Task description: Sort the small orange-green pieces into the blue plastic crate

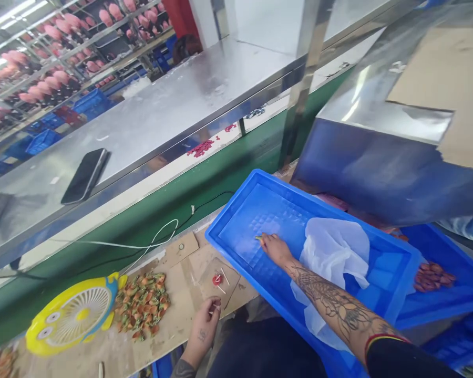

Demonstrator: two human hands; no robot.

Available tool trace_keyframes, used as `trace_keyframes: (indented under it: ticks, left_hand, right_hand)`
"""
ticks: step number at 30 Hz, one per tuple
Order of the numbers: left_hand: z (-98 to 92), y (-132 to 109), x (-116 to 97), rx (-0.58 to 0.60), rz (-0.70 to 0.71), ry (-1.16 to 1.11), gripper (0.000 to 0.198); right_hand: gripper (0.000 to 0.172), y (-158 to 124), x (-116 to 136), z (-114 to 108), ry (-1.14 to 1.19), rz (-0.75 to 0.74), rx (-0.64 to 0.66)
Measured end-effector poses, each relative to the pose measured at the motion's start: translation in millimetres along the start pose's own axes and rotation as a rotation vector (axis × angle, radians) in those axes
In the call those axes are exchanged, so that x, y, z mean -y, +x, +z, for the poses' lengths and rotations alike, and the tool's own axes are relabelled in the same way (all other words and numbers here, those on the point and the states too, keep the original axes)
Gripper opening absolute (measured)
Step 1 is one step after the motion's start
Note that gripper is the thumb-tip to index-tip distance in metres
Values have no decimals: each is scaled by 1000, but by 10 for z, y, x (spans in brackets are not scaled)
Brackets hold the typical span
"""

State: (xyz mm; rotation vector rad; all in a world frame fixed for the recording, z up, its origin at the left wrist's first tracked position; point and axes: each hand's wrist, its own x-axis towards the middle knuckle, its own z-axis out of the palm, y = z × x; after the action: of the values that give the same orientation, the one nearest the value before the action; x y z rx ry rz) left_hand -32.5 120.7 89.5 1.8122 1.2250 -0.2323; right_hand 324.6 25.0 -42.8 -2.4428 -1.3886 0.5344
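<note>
My right hand [274,247] reaches into a blue plastic tray [236,212] and pinches a small greenish piece [257,239] at the tray floor. A crumpled white plastic bag [333,249] lies in the tray beside my forearm. My left hand [205,328] rests at the near edge of the cardboard-covered bench, fingers curled around a thin white stick. A small red piece with sticks [218,281] lies on the cardboard just ahead of it. A heap of small orange and green pieces [142,304] sits to the left.
A yellow toy-shaped fan [73,315] lies at the left. A green conveyor [181,189] with white cables runs behind the bench. A steel shelf above holds a black phone [84,176]. A second blue tray [457,283] with reddish pieces is at the right.
</note>
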Motion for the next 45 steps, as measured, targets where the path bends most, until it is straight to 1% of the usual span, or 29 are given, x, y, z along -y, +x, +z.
trace_keyframes:
  ticks: [4,6,7,9,10,12,13,15,17,18,19,20,21,22,23,24,25,27,30,32,34,36,37,39,41,42,43,44,45]
  left_hand:
    - [-112,-68,217,46,-58,-41,79]
    - [-151,-76,347,31,-102,-60,84]
    - [-166,-81,413,28,-119,-63,86]
    - [-187,-92,532,28,-122,-58,84]
    - [-194,-94,582,33,-98,-58,82]
    - [-200,-73,647,58,-46,-74,76]
    - [-201,-45,656,75,-21,-95,75]
    - [-194,42,616,118,7,-171,79]
    - [-184,125,499,165,6,-308,85]
    - [-183,142,421,190,-10,-418,85]
    - [-191,136,344,219,-47,-560,82]
    - [-212,108,278,258,-101,-730,74]
    - [-251,64,235,294,-165,-941,61]
    - [-309,15,226,366,-224,-1143,50]
    - [-388,-27,257,416,-280,-1308,49]
    - [-486,-57,332,421,-309,-1467,52]
    - [-600,-73,449,376,-340,-1581,53]
    - [-857,-85,777,245,-375,-1723,50]
    - [-1247,-106,1323,-9,-355,-1859,40]
    - [-1475,-105,1616,-181,-324,-1924,35]
    - [-1662,-75,1833,-301,-286,-1956,33]
    - [-1802,-32,1992,-369,-267,-1963,32]
    - [-1853,-17,2054,-382,-265,-1963,30]
    - [-1917,-15,2157,-380,-259,-1953,21]
    - [-1938,-39,2249,-360,-236,-1921,14]
    - [-1938,-48,2298,-373,-252,-1891,12]
    - [-1933,-45,2349,-404,-312,-1853,14]
    - [-1922,-28,2398,-385,-340,-1817,18]
    - [-1905,2,2441,-378,-364,-1773,19]
  right_hand:
    - [53,-114,-135,-40,41,110,-5]
    - [50,-161,-187,-33,159,214,-34]
    - [45,-183,-200,-18,269,293,-67]
    - [37,-221,-181,19,517,486,-166]
    - [39,-236,-142,27,637,579,-230]
    - [52,-264,19,-11,835,700,-372]
    - [58,-281,149,-64,903,708,-429]
    - [66,-322,520,-219,980,663,-472]
    - [75,-364,1029,-366,941,584,-409]
    - [78,-379,1323,-405,918,502,-353]
    - [82,-392,1635,-406,885,427,-331]
    - [85,-404,1958,-368,866,346,-287]
    - [86,-420,2285,-290,862,282,-225]
    - [86,-439,2609,-177,842,239,-164]
    - [86,-459,2923,-39,816,204,-95]
    - [83,-473,3220,117,783,172,-31]
    - [79,-475,3497,282,748,136,20]
    - [65,-429,3995,606,687,48,106]
    - [42,-265,4615,972,620,-86,241]
    - [41,-153,4929,1104,576,-145,328]
    - [57,-89,5119,1174,566,-203,351]
    - [70,-108,5141,1219,594,-220,338]
    - [69,-153,5081,1238,623,-189,345]
    - [59,-310,4820,1260,703,-59,402]
    - [45,-525,4417,1233,835,136,458]
    - [40,-637,4182,1191,939,267,460]
    - [35,-742,3936,1128,1082,415,429]
    - [31,-834,3684,1043,1252,569,360]
    - [29,-910,3429,940,1438,714,248]
